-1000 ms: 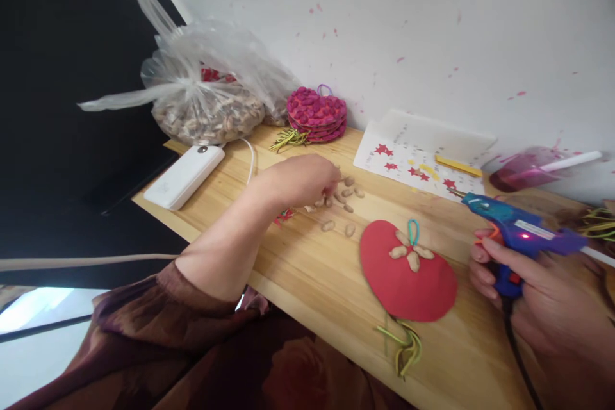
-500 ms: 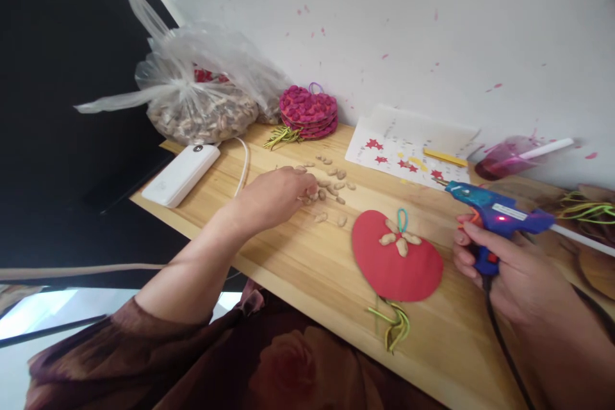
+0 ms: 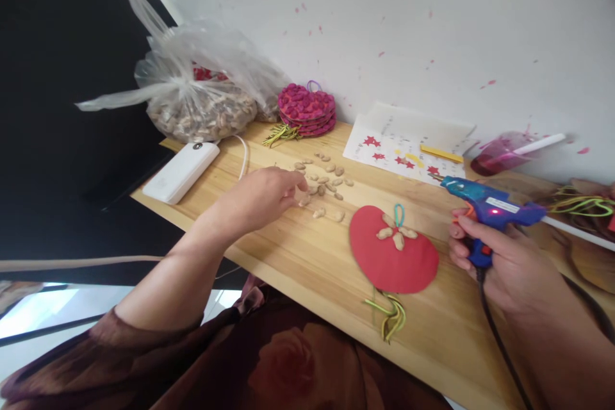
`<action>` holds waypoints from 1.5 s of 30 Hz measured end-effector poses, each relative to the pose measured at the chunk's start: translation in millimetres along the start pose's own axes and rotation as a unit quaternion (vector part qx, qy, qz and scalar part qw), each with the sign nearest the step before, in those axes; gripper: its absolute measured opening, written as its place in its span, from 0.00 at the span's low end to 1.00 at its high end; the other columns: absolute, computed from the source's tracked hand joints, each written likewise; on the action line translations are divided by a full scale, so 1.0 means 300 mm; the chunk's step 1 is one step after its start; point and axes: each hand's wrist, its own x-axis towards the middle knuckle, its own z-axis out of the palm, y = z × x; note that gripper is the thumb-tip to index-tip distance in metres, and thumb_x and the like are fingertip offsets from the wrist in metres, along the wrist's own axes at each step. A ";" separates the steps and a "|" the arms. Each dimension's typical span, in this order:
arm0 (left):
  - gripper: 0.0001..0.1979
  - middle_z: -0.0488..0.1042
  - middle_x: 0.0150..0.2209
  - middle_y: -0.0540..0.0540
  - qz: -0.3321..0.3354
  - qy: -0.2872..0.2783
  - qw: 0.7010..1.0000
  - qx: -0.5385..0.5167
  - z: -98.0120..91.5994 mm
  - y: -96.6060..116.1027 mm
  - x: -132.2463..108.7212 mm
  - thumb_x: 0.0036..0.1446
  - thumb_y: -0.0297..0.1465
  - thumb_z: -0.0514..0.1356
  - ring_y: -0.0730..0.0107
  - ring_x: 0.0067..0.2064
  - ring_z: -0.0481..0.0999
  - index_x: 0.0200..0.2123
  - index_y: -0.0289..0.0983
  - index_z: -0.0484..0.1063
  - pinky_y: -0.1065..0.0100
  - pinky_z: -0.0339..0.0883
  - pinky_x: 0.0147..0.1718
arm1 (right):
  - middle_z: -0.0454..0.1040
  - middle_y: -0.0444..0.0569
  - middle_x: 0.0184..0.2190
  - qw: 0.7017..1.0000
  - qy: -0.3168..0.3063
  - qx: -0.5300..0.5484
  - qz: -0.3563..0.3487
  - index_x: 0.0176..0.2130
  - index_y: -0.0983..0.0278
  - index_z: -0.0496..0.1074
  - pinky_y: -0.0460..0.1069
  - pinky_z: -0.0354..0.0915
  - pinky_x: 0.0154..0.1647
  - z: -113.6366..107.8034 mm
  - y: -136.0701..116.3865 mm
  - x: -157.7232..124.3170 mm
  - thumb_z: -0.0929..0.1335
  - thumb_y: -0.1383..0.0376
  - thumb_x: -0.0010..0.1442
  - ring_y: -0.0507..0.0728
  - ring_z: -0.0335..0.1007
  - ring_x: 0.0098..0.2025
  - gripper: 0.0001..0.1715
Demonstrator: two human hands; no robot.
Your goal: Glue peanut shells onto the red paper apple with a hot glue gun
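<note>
My left hand (image 3: 259, 195) rests on the wooden table (image 3: 307, 269) at the edge of a scatter of peanut shells (image 3: 327, 180), its fingertips pinched on one shell. My right hand (image 3: 500, 256) grips a blue hot glue gun (image 3: 485, 208) with its red light on, the nozzle pointing left toward a red heart-shaped card (image 3: 391, 246). Three peanut shells (image 3: 396, 234) and a teal loop sit at the top of the card.
A plastic bag of peanuts (image 3: 202, 109) stands at the back left beside a white power bank (image 3: 180, 170). A stack of pink hearts (image 3: 305, 109), a star sheet (image 3: 403, 147), a pink cup (image 3: 504, 154), and green-yellow strings (image 3: 391, 317) lie around.
My left hand has drawn back to the left, off the peanut pile, and now pinches a shell at its near edge. The glue gun hand has hardly moved.
</note>
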 end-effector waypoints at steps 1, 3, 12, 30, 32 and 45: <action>0.13 0.80 0.37 0.47 0.027 0.018 0.999 -0.008 0.004 -0.005 -0.002 0.61 0.24 0.59 0.60 0.42 0.78 0.47 0.39 0.77 0.61 0.70 0.45 | 0.71 0.41 0.21 1.000 -0.001 0.000 -0.001 0.31 0.63 0.75 0.42 0.55 0.11 -0.001 0.000 0.000 0.82 0.61 0.38 0.48 0.62 0.17 0.22; 0.15 0.81 0.41 0.46 0.095 0.055 0.994 -0.018 0.019 -0.012 -0.002 0.61 0.22 0.59 0.61 0.46 0.77 0.49 0.38 0.77 0.61 0.70 0.49 | 0.70 0.41 0.22 1.000 0.000 0.000 0.000 0.31 0.63 0.75 0.42 0.55 0.11 -0.002 0.001 0.002 0.82 0.61 0.38 0.48 0.62 0.17 0.21; 0.20 0.80 0.49 0.44 0.177 0.070 0.981 -0.040 0.068 -0.032 0.008 0.62 0.19 0.58 0.62 0.52 0.78 0.56 0.38 0.74 0.59 0.71 0.55 | 0.71 0.42 0.22 1.000 0.006 0.001 0.004 0.32 0.63 0.75 0.42 0.55 0.11 0.004 0.000 -0.002 0.82 0.60 0.38 0.49 0.63 0.17 0.22; 0.17 0.79 0.46 0.44 0.139 0.090 0.983 -0.075 0.120 0.006 0.000 0.64 0.22 0.55 0.65 0.46 0.79 0.51 0.38 0.77 0.62 0.74 0.49 | 0.71 0.41 0.22 1.000 -0.002 0.008 0.002 0.33 0.62 0.75 0.42 0.56 0.11 -0.007 0.011 0.005 0.82 0.61 0.39 0.49 0.63 0.17 0.22; 0.14 0.79 0.44 0.44 0.120 0.098 0.985 -0.081 0.125 0.016 0.001 0.65 0.23 0.56 0.65 0.43 0.80 0.50 0.38 0.78 0.62 0.75 0.47 | 0.71 0.41 0.22 1.000 -0.004 0.007 0.000 0.33 0.62 0.75 0.42 0.56 0.12 -0.008 0.012 0.006 0.81 0.61 0.41 0.49 0.63 0.18 0.21; 0.14 0.81 0.49 0.43 0.228 0.080 0.967 -0.082 0.134 0.005 0.018 0.70 0.28 0.56 0.63 0.49 0.78 0.47 0.41 0.82 0.61 0.72 0.51 | 0.70 0.41 0.23 1.000 -0.015 0.019 -0.004 0.35 0.62 0.74 0.43 0.55 0.14 0.009 -0.007 -0.017 0.80 0.62 0.44 0.49 0.63 0.19 0.19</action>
